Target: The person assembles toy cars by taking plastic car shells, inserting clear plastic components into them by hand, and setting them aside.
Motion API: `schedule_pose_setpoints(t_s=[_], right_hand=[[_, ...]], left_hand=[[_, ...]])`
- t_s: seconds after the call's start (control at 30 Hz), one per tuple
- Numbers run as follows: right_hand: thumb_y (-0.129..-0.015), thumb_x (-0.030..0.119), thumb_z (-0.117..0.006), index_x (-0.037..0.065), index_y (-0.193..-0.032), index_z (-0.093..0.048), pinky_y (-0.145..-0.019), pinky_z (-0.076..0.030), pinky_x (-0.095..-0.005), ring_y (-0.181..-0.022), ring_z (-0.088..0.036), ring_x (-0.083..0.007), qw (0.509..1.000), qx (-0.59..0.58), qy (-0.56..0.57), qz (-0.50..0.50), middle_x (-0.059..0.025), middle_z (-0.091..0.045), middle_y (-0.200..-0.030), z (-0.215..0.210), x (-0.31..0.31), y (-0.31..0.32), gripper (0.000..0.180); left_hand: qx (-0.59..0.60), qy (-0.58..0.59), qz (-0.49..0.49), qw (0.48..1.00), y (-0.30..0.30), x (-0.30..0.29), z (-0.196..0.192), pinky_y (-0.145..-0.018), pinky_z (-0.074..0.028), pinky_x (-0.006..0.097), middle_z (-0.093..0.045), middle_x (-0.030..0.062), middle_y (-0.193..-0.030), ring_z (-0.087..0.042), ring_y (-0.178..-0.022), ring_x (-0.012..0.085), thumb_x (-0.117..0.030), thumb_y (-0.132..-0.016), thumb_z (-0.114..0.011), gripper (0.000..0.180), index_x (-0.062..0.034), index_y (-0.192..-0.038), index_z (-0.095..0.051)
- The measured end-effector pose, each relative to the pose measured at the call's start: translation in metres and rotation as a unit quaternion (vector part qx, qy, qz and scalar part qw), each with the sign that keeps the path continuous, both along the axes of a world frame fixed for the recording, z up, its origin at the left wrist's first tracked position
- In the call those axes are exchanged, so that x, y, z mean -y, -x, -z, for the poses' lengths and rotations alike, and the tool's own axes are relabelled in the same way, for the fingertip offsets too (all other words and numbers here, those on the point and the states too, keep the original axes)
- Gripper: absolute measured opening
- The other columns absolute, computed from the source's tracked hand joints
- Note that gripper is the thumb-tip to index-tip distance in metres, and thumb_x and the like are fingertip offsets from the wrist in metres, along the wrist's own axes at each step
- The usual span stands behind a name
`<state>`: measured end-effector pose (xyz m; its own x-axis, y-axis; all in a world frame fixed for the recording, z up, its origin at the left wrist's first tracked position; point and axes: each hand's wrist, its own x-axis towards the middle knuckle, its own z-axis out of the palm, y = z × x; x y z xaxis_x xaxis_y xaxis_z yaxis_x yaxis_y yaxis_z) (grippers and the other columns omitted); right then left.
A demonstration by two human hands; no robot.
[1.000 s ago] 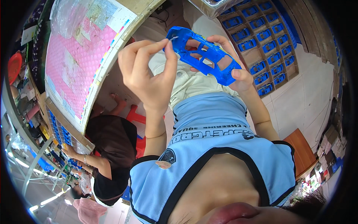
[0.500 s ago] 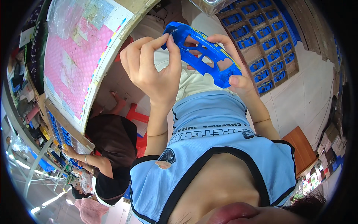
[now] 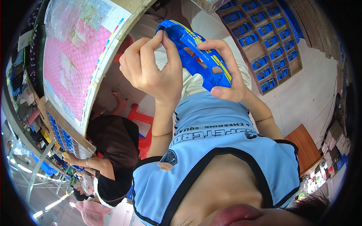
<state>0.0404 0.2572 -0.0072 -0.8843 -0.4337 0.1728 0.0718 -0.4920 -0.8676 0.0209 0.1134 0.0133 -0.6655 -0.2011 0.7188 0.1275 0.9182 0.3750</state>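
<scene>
Beside pink-covered table [image 3: 71, 75], one blue toy car shell [image 3: 196, 56] between two hands: left hand [image 3: 151, 71], right hand [image 3: 226, 75].

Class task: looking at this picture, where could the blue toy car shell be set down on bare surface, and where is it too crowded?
Bare: the pink bubble-wrap tabletop, left of the left hand. Crowded: the tray of blue car shells, right of the right hand, has every visible slot filled.

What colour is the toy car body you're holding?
The toy car body is bright blue with yellow stripes along its side, seen best in the head view.
</scene>
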Motion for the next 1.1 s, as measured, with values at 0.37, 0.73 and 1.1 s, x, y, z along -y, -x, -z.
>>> schedule_pose_setpoints(t_s=[0.37,0.73,1.1], right_hand=[[-0.070,0.020,-0.067,0.003,-0.128,-0.032,-0.101,-0.032,-0.0325,-0.118,-0.041,-0.0222,1.000,0.020,0.008,0.014,-0.0123,-0.037,-0.126,0.000,0.002,-0.002,0.070],[-0.069,0.016,-0.064,0.004,-0.130,-0.029,-0.098,-0.035,-0.0294,-0.116,-0.041,-0.0184,0.996,0.073,0.043,0.001,-0.0095,-0.037,-0.127,0.001,0.003,-0.001,0.071],[-0.069,0.021,-0.064,0.005,-0.131,-0.028,-0.098,-0.035,-0.0295,-0.118,-0.041,-0.0191,0.990,0.124,0.067,-0.007,-0.0110,-0.036,-0.128,-0.001,0.005,-0.003,0.074]], left_hand=[[0.003,-0.048,0.021,0.999,0.001,0.003,0.005,-0.063,-0.036,0.029,-0.057,0.0007,-0.074,-0.052,-0.067,0.0169,-0.003,-0.063,-0.073,0.018,-0.0090,-0.079,-0.067],[0.020,0.011,0.022,0.999,0.001,0.001,0.003,-0.066,-0.037,0.030,-0.059,-0.0002,-0.075,-0.053,-0.072,0.0183,-0.003,-0.064,-0.070,0.019,-0.0087,-0.081,-0.067],[0.074,-0.100,0.034,0.992,0.003,0.003,-0.008,-0.069,-0.042,0.031,-0.061,0.0077,-0.075,-0.054,-0.072,0.0216,-0.002,-0.070,-0.065,0.013,-0.0025,-0.083,-0.061]])
